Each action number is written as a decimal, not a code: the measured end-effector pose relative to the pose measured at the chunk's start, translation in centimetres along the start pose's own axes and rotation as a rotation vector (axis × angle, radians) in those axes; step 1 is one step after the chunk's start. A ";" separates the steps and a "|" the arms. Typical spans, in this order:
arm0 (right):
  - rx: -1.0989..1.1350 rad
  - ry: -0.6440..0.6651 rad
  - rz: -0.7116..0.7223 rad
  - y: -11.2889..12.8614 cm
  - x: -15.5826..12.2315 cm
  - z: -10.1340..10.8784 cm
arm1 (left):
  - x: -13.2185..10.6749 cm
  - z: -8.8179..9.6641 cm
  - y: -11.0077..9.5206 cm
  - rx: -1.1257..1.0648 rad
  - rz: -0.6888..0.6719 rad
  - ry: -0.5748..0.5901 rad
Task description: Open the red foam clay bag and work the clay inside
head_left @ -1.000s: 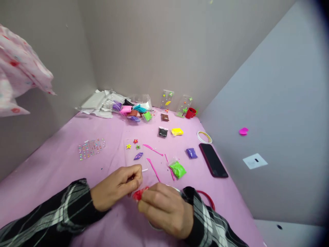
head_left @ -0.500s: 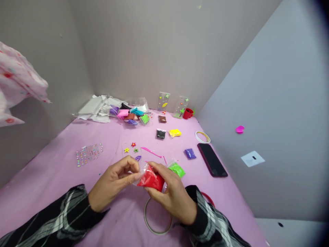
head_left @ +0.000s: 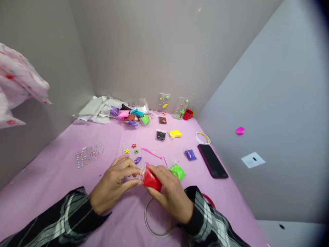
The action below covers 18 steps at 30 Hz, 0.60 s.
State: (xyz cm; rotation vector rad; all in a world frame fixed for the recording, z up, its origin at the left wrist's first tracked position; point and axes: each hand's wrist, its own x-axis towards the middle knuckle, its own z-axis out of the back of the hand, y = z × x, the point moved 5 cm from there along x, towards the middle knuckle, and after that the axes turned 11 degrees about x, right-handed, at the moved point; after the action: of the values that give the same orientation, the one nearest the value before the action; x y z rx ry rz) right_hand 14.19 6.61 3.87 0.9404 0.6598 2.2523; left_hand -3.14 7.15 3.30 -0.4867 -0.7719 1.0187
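Note:
A clear packet of red modelling clay (head_left: 152,179) is between my two hands, above the near middle of the table. My right hand (head_left: 171,190) wraps round its right side, fingers on top and thumb beneath. With thumb and fingertips, my left hand (head_left: 117,181) pinches the loose clear wrapper at the packet's left end. Just past the packet, a green clay packet (head_left: 177,171) lies partly behind my right fingers. Beyond my left hand is a clear sheet with small flowers (head_left: 134,145) and a purple striped leaf (head_left: 137,160). Under my right wrist lies a thin ring (head_left: 146,219).
Pink modelling tools (head_left: 151,153) lie past the hands, with purple (head_left: 190,154), black (head_left: 161,135), yellow (head_left: 175,133) and brown (head_left: 162,120) clay packets around. A phone (head_left: 212,161) and tape roll (head_left: 203,138) sit right. Gem stickers (head_left: 89,156) lie left; a red mug (head_left: 188,114) stands behind.
My left fingers have shifted and spread a little at the wrapper's end. The red packet has turned slightly in my right hand and looks more compact.

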 end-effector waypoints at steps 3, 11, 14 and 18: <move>-0.028 0.021 0.012 0.0 -0.1 -0.3 | 0.1 -0.1 -0.1 0.045 0.003 0.022; -0.026 0.007 0.028 0.2 -0.1 -0.2 | 0.0 -0.4 -0.2 0.006 0.041 0.051; -0.043 0.030 0.026 0.2 -0.1 -0.3 | -0.1 -0.4 -0.2 0.007 0.048 0.044; -0.049 0.046 0.015 0.1 -0.1 -0.4 | -0.1 -0.3 0.1 -0.051 0.100 0.102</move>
State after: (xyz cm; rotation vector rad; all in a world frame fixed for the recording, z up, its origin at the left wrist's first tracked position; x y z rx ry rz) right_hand 13.94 6.44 3.66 0.8748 0.6167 2.2992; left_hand -2.99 7.11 3.00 -0.6219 -0.6892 1.0604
